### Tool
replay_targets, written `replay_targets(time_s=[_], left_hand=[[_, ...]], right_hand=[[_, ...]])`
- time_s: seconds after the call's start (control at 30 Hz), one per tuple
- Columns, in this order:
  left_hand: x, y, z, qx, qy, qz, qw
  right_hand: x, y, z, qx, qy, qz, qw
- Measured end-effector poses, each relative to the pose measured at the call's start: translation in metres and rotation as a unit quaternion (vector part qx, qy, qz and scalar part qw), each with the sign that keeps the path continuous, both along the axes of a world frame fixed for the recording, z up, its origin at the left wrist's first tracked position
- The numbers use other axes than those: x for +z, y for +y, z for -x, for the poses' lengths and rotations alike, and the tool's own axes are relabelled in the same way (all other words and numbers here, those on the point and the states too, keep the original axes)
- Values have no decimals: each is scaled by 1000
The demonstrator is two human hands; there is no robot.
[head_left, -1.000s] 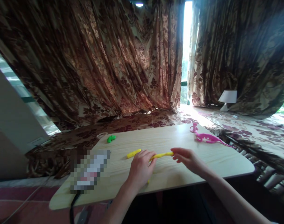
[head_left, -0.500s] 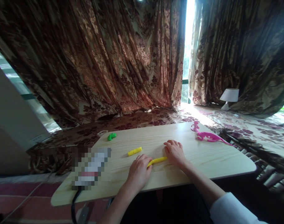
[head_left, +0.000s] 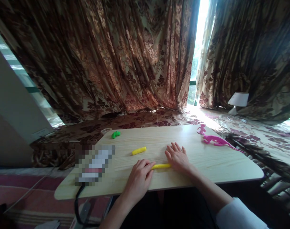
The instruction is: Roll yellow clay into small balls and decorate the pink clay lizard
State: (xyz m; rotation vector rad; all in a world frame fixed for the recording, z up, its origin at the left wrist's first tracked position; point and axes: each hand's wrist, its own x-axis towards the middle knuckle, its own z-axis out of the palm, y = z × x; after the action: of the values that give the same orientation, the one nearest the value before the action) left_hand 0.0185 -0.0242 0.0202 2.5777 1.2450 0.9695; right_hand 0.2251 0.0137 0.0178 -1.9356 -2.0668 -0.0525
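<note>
A thin yellow clay roll (head_left: 161, 166) lies level along the near part of the table, between my two hands. My left hand (head_left: 138, 178) is closed round its left end, thumb and forefinger close together there, and that end is hidden. My right hand (head_left: 179, 159) rests palm down over the right end, its fingers spread and stretched forward on the tabletop. Beyond my left hand sits a shorter, thicker yellow clay stick (head_left: 139, 150), untouched. A bent green clay piece (head_left: 116, 134) is near the far left edge.
The pale wooden table (head_left: 206, 165) has rounded corners. Pink clay-like shapes (head_left: 215, 140) lie at its far right, one tail overhanging the edge. A blurred-out flat object (head_left: 96, 165) with a black strap is on the left. A white lamp (head_left: 239, 99) stands beyond.
The yellow roll came down from between my raised hands onto the table. My right hand went from pinching its end to lying flat over it. The view shifted slightly.
</note>
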Motion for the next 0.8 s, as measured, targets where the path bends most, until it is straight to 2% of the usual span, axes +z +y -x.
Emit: replay_targets(time_s=[0.13,0.2,0.27,0.43,0.5,0.57,0.73,0.8], left_hand=[[-5,-13,4,4,-11,14,1000],[-5,-16,5,6,7,13,1000],[-3,-14,4,21,37,4,999],[5,0,1,57,70,-16,996],[5,-1,2,56,70,-16,996],[2,-8,4,50,69,-10,996],[-2,-31,9,28,56,-5,998],[-1,-31,10,25,49,-7,998]], right_hand=[[-7,-39,-13,37,-33,36,998],[-7,-42,-17,43,-42,52,997],[-5,-28,-16,37,-46,63,996],[3,34,0,6,-40,77,996],[3,39,2,4,-40,76,996],[0,25,0,13,-45,76,996],[-10,-37,-15,45,-57,74,995],[-9,-44,-18,50,-55,74,995]])
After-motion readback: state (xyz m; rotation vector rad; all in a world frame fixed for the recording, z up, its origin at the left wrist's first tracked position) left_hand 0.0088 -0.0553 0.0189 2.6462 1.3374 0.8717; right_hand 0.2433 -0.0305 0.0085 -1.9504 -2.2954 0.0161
